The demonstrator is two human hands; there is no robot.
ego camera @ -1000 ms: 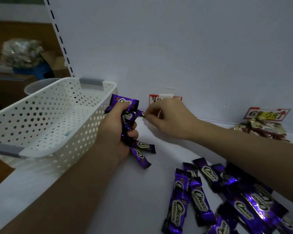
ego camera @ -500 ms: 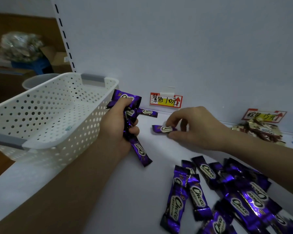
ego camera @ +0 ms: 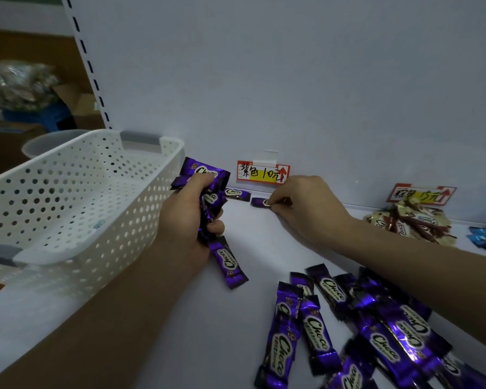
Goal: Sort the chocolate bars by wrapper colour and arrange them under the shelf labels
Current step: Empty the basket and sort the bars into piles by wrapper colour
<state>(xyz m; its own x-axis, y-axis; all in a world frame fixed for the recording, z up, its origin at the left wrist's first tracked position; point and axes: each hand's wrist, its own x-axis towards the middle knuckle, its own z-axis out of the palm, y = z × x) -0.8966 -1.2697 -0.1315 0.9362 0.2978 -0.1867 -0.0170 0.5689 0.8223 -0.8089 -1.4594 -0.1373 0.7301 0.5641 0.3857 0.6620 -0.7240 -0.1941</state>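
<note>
Gripping purple bars (ego camera: pixel 201 173), left hand (ego camera: pixel 185 219) beside basket (ego camera: pixel 110 248).

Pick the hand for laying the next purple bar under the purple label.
Likely right. The right hand sits under the purple label, pinching one bar; the left hand grips a bundle of bars.

Glossy purple foil-wrapped chocolate bars (ego camera: pixel 317 332) under a red-and-yellow paper label (ego camera: pixel 263 173)
Two lie end to end just below it; a loose heap lies nearer, bars overlapping
</note>
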